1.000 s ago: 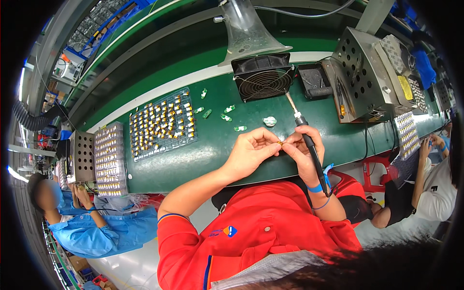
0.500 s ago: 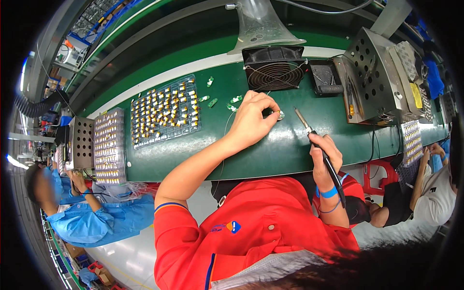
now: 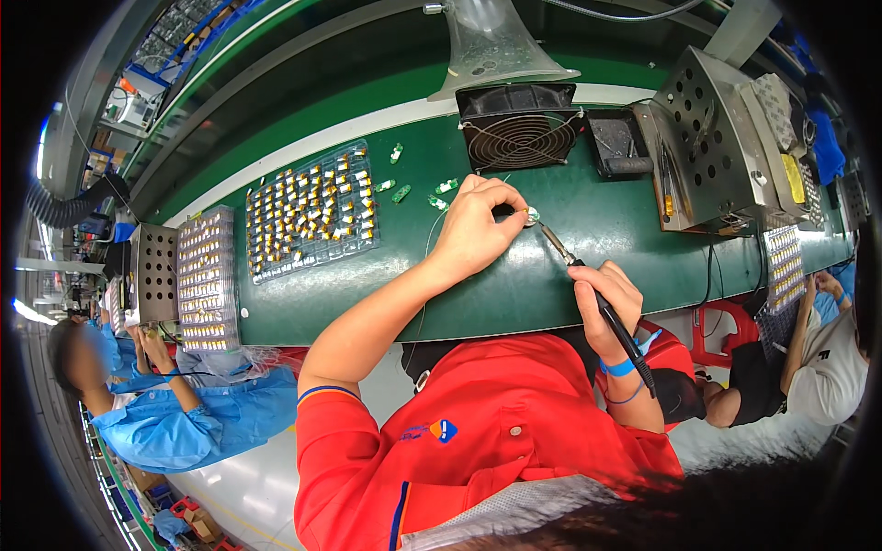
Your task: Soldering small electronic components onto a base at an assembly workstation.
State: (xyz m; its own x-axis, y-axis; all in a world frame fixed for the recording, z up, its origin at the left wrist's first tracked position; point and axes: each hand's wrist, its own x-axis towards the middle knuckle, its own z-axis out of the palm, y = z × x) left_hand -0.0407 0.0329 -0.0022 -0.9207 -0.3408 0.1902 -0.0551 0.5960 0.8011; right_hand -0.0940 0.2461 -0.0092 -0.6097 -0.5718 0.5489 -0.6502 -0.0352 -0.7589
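Observation:
My left hand (image 3: 480, 220) is pinched on a small round part (image 3: 532, 216) over the green bench; the fingers cover much of it, and its exact kind is too small to tell. My right hand (image 3: 608, 303) grips a soldering iron (image 3: 602, 308) with a black handle, its metal tip pointing up and left, close to that part. Whether the tip touches it I cannot tell. A thin wire (image 3: 430, 248) runs down past my left wrist. Several small green circuit boards (image 3: 401, 193) lie loose left of my left hand.
A clear tray (image 3: 312, 211) of small white-and-yellow parts lies at left, with another filled tray (image 3: 208, 275) beyond it. A black fan (image 3: 521, 138) stands behind my hands. At right are a black dish (image 3: 617, 145) and a perforated metal box (image 3: 712, 138). Co-workers sit on both sides.
My right hand has moved left and brought the soldering iron's tip up close to the small part. My left hand stays nearly in place, still pinching it.

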